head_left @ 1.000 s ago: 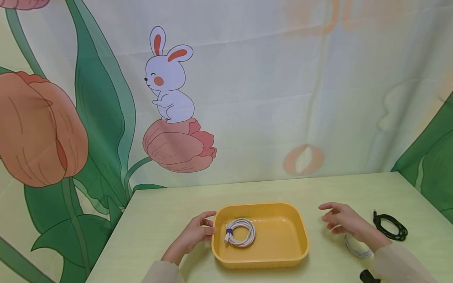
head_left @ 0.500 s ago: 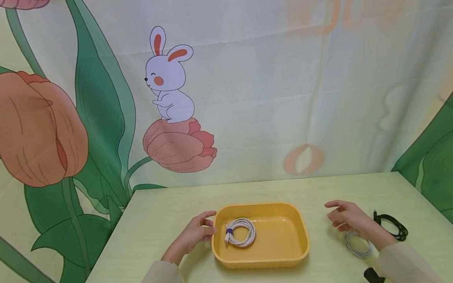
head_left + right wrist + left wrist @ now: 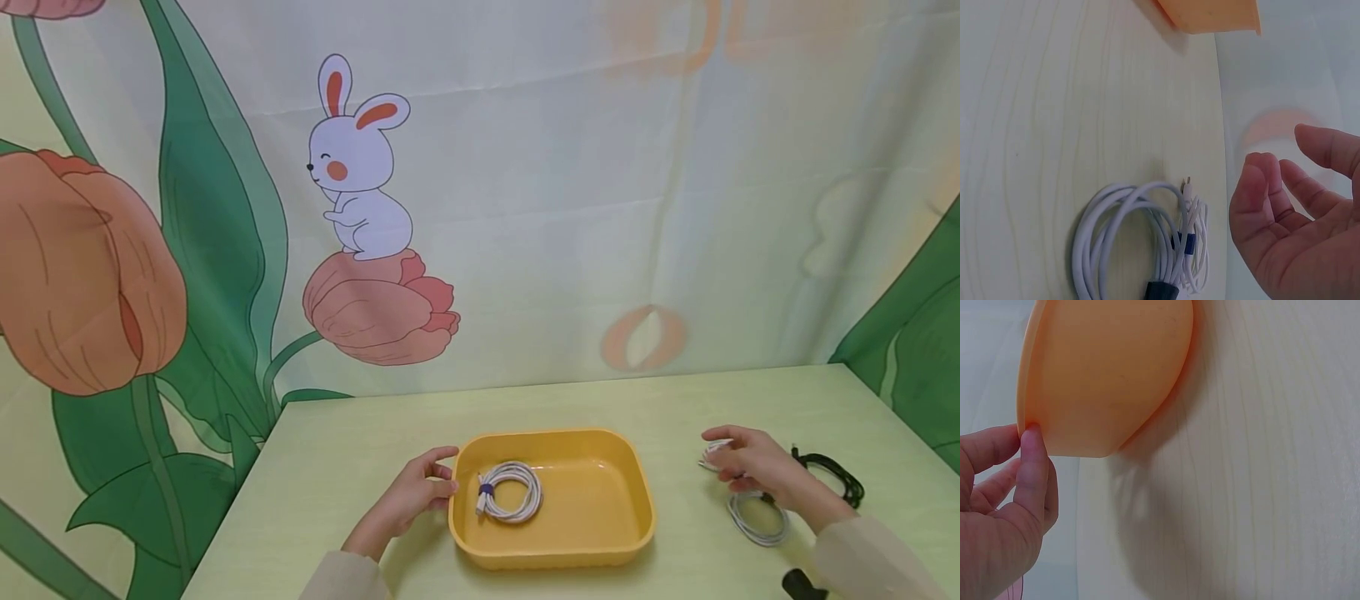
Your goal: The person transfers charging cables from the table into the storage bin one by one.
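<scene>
A yellow plastic tray (image 3: 592, 512) sits on the table with a coiled white cable (image 3: 535, 493), tied by a dark blue strap, at its left end. My left hand (image 3: 408, 498) pinches the tray's left rim, thumb and fingers on either side of it in the left wrist view. My right hand (image 3: 761, 468) hovers over the table to the right, fingers loosely bent, holding nothing. Near it lie a thick grey coiled cable (image 3: 1085, 250) with a black strap and a thinner white cable bundle (image 3: 1196, 250) with a blue strap. The hand partly hides that bundle in the head view.
A black coiled cable (image 3: 852, 492) lies at the right, partly behind the right forearm. A black object (image 3: 802, 585), cut off by the frame, shows at the bottom right. A printed curtain (image 3: 525, 250) hangs behind the table's back edge.
My right hand has moved rightward, away from the tray, and the white cable bundle now shows beside its fingers. My left hand and the tray have stayed put.
</scene>
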Demonstrator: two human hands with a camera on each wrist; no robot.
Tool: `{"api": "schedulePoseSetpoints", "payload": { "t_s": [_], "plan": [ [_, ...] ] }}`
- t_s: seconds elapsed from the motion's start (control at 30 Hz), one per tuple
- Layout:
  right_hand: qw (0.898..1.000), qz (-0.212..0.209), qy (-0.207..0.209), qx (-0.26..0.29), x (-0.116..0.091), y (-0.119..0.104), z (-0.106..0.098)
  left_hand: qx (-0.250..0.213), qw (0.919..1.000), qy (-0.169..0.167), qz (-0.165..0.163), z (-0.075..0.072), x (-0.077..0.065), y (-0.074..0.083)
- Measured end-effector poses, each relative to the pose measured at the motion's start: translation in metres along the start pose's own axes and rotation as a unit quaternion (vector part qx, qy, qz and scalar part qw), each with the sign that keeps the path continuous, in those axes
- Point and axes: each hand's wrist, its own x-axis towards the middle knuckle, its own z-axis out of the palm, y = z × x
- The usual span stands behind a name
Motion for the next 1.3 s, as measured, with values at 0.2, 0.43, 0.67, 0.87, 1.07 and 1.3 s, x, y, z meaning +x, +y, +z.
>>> {"api": "schedulePoseSetpoints", "payload": {
  "t_s": [0.2,0.43,0.67,0.87,1.07,1.3],
  "plan": [
    [1.000,-0.003,0.008,-0.008,-0.001,0.003,-0.006,0.003,1.0000,0.002,-0.002,0.001,-0.002,0.005],
    [1.000,0.004,0.016,-0.021,-0.001,0.003,-0.014,0.003,1.0000,0.003,-0.002,0.001,-0.002,0.006],
    [1.000,0.010,0.017,-0.021,0.001,0.003,-0.019,0.008,1.0000,0.003,-0.003,0.000,0.001,0.003],
    [0.999,0.020,0.027,-0.022,0.002,0.006,-0.022,0.008,0.9999,0.007,-0.005,0.000,0.000,0.003],
    [0.999,0.031,0.031,-0.024,0.002,0.009,-0.026,0.004,1.0000,0.005,-0.007,0.001,-0.006,0.009],
    [0.998,0.035,0.038,-0.027,0.004,0.014,-0.032,0.002,0.9999,0.006,-0.008,0.000,-0.003,0.004]
  ]
}}
